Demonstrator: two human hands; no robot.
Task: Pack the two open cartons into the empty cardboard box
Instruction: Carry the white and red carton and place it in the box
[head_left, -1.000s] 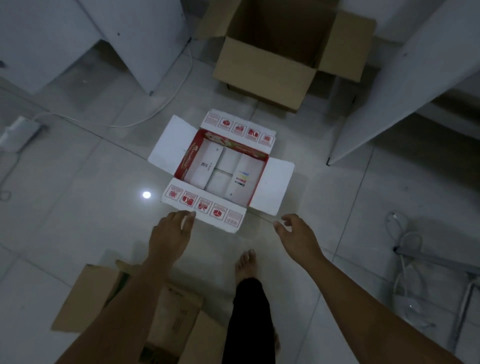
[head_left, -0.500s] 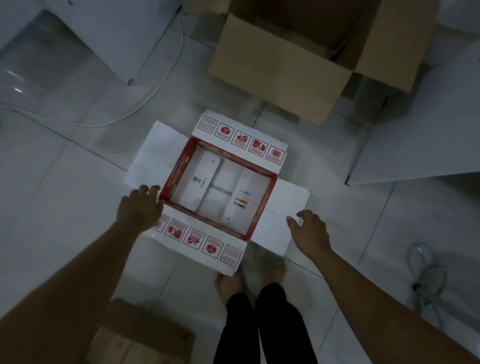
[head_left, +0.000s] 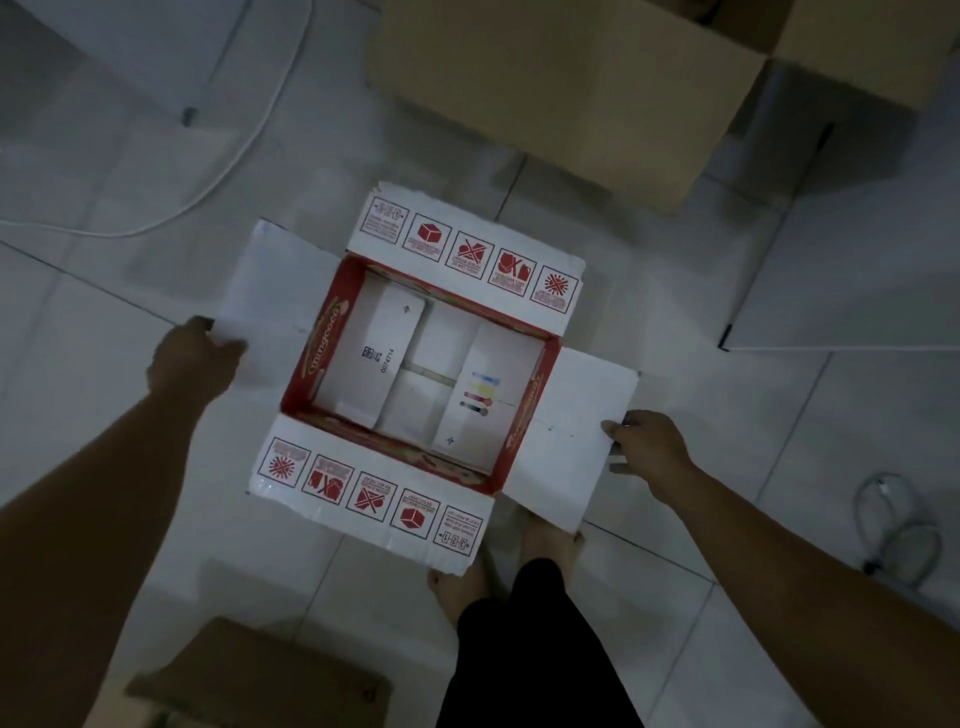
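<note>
A red-and-white open carton (head_left: 467, 249) sits on the tiled floor in front of me, all its flaps spread outward. My left hand (head_left: 195, 358) grips the outer edge of its left flap. At the other side, my right hand (head_left: 649, 449) holds the edge of the right flap. Behind the carton stands the large brown cardboard box (head_left: 561, 98), only its near wall and a side flap in view. A second brown carton (head_left: 260, 680) lies at the bottom left by my legs, cut off by the frame.
A white cable (head_left: 249, 150) curves across the floor at the upper left. Pale panels stand at the top left and at the right (head_left: 852, 280). A coiled wire (head_left: 898, 525) lies on the floor at the far right. My bare feet (head_left: 462, 587) touch the carton's near flap.
The view has come closer to the carton. Both hands have spread outward from near the carton's front flap to its side flaps and taken hold of their edges.
</note>
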